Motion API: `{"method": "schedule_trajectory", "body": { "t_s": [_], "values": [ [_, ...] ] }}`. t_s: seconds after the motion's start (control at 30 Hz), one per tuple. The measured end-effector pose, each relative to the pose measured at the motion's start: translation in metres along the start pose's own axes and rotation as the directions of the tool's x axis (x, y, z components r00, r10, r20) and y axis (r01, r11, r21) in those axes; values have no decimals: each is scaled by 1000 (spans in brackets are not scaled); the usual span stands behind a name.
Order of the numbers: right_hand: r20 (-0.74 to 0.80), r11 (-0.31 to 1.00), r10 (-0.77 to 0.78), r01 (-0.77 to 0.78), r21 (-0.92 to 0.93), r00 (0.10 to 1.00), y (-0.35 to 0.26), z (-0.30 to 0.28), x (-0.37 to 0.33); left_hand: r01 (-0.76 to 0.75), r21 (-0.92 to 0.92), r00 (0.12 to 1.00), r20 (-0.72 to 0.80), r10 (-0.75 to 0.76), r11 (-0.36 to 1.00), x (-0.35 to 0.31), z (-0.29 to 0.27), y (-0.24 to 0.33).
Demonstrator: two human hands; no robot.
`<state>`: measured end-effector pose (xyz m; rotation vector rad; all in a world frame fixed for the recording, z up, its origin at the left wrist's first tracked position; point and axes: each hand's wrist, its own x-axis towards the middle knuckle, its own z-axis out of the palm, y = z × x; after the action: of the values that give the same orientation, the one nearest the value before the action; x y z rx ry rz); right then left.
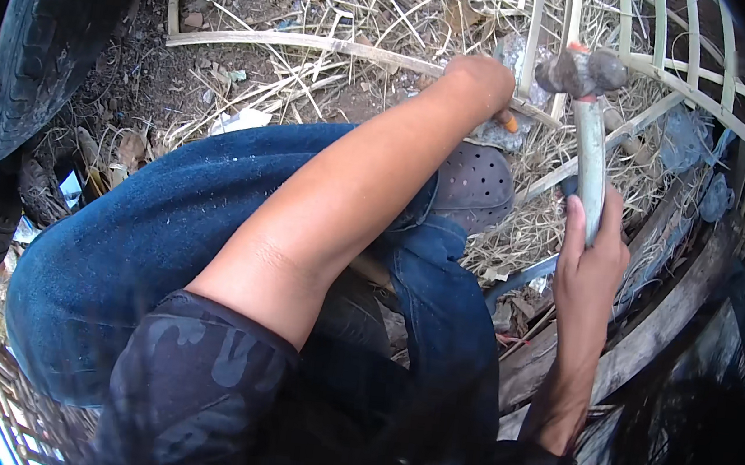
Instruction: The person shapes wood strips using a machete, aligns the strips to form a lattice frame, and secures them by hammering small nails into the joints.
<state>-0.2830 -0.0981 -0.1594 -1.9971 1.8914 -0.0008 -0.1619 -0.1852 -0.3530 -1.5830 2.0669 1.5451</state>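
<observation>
My right hand (597, 242) is wrapped round the pale handle of a hammer (590, 146), held upright in view with its dark, blunt head (582, 72) at the far end. Across my knees reaches my left arm, and my left hand (482, 82) is closed at a flat bamboo strip (320, 44) where it meets crossing strips. Most of its fingers are hidden; a small orange tip (511, 123) shows beneath it. Under and beside that hand lies a grey stone (502, 135). The hammer head hangs just right of the left hand, over the strips.
Curved bamboo slats (671, 69) form an open lattice at the far right. Dry shavings (543, 160) litter the ground. A tyre (43, 44) stands at the far left. My grey perforated clog (475, 189) is beside the stone. Weathered timber (652, 339) lies to the right.
</observation>
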Motion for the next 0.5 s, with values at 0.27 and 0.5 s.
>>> {"method": "schedule_trajectory", "body": {
  "t_s": [0.27,0.5],
  "values": [
    [39,986,167,-167,-7,985,6,4,-2,-53,-18,998,-42,53,998,3,17,-6],
    [33,997,67,-66,-39,997,9,7,3,-40,10,998,-49,41,999,6,11,-12]
  ]
}}
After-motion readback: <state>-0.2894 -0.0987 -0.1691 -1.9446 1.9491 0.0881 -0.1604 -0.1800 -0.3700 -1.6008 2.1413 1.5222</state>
